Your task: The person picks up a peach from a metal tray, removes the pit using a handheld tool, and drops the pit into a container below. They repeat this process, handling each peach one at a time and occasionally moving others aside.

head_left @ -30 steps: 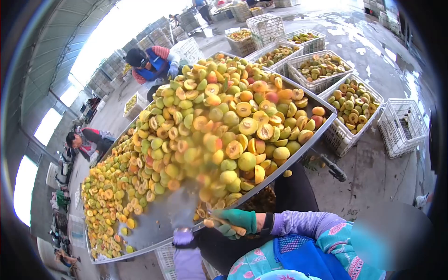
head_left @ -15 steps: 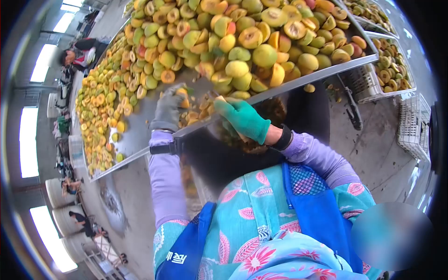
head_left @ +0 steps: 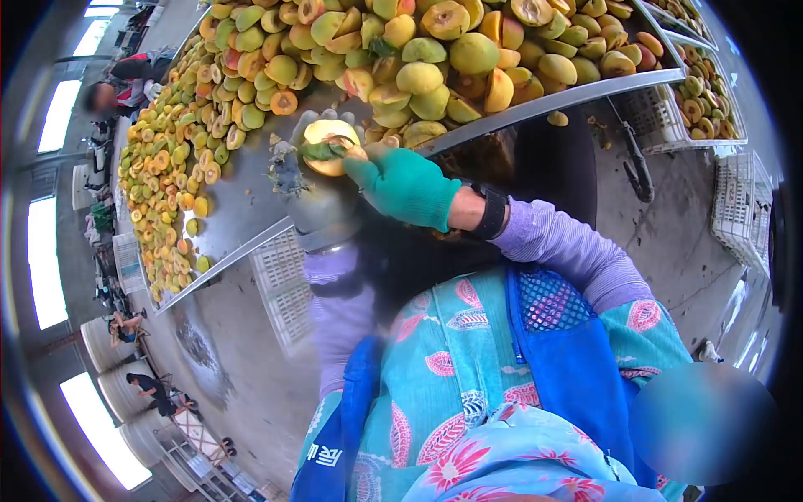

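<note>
My left hand (head_left: 311,180), in a grey glove, is closed round a cut yellow fruit half (head_left: 329,144) with a dark green patch across it. Beside it, my right hand (head_left: 410,186), in a green glove, has its fingers closed at the fruit's right edge. Something brownish shows at its fingertips, too small to make out. Both hands are over the near edge of a metal table (head_left: 552,102), with a heap of halved green, yellow and orange fruit (head_left: 418,77) just beyond them.
White crates of fruit (head_left: 703,100) stand at the right, above another white crate (head_left: 741,209). Below the table is a further crate (head_left: 283,280). Other people (head_left: 152,391) and large pale tubs (head_left: 125,389) are at the far left. One loose fruit piece lies past the table edge.
My left hand has turned and now shows the cut fruit half upward. The right hand has shifted left and down, against the fruit. The small cut pieces near the hands are no longer visible.
</note>
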